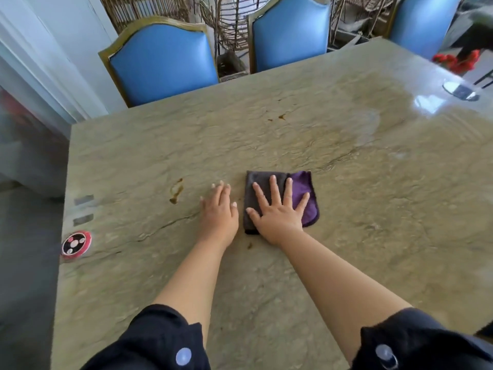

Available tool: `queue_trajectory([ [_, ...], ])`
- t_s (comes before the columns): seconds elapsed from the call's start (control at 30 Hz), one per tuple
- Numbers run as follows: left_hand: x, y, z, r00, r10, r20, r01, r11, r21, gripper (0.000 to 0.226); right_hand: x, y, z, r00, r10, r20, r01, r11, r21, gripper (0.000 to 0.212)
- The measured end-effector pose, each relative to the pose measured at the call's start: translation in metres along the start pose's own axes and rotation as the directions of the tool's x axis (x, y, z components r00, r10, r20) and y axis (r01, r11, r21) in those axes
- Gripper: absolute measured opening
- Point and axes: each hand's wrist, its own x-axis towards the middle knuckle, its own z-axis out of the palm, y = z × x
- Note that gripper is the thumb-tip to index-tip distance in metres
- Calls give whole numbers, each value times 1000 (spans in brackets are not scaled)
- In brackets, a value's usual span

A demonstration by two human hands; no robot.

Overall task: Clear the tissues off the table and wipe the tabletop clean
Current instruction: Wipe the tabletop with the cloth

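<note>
Bright daylight glares off the far-right table (426, 108); edges blur and bend.

I see my right hand (277, 209) pressed flat, fingers spread, on a folded purple cloth (304, 198) on the stone tabletop (373, 209). My left hand (220, 209) lies flat just beside it. Brown stains (176, 192) sit left of that hand.

A dining room, possibly in a restaurant: a large polished beige stone table (346, 145) is flanked by blue upholstered chairs with gilt frames (162, 60), wicker furniture (144, 9) stands behind them, red flowers (457, 61) sit at the far corner, and a round red call-button device (76, 243) rests near the table's edge.
</note>
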Motion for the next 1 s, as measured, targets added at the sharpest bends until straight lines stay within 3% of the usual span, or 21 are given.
queue_trajectory([
  [0.07,5,-14,1,999,46,-22,-46,999,4,49,13,5,-4,982,-189,2,189,980,-62,64],
  [0.13,7,-23,4,989,130,-76,-130,991,9,52,30,16,-11,967,-255,-3,254,964,-74,61],
  [0.23,8,-28,2,982,148,-118,-145,989,32,50,54,23,-16,996,-52,-75,52,999,4,59],
  [0.33,17,-22,-3,972,159,-172,-151,987,60,40,71,11,-19,980,175,-93,-163,979,120,60],
  [0.43,38,-9,-4,967,149,-208,-163,985,-54,44,79,7,-30,999,31,-19,-23,939,344,54],
  [0.5,55,8,-2,961,187,-203,-217,967,-133,49,77,15,-39,997,10,-74,38,782,623,47],
  [0.53,63,19,0,959,220,-178,-248,957,-153,51,75,23,-43,986,79,-146,47,710,703,45],
  [0.57,69,31,2,959,253,-123,-271,951,-150,51,74,31,-46,960,167,-226,46,702,711,44],
  [0.63,77,55,12,960,271,68,-270,962,-29,56,74,49,-51,894,298,-335,-39,796,604,44],
  [0.7,82,72,26,956,205,211,-242,956,166,71,78,65,-53,858,389,-335,-163,825,542,47],
  [0.8,107,77,32,943,231,238,-293,917,269,76,90,84,-57,847,432,-309,-244,833,497,52],
  [0.9,165,64,25,922,312,231,-370,886,279,70,108,96,-64,884,374,-283,-242,881,407,56],
  [1.0,216,71,26,954,190,234,-258,916,308,65,136,99,-67,899,366,-241,-258,886,386,56],
])
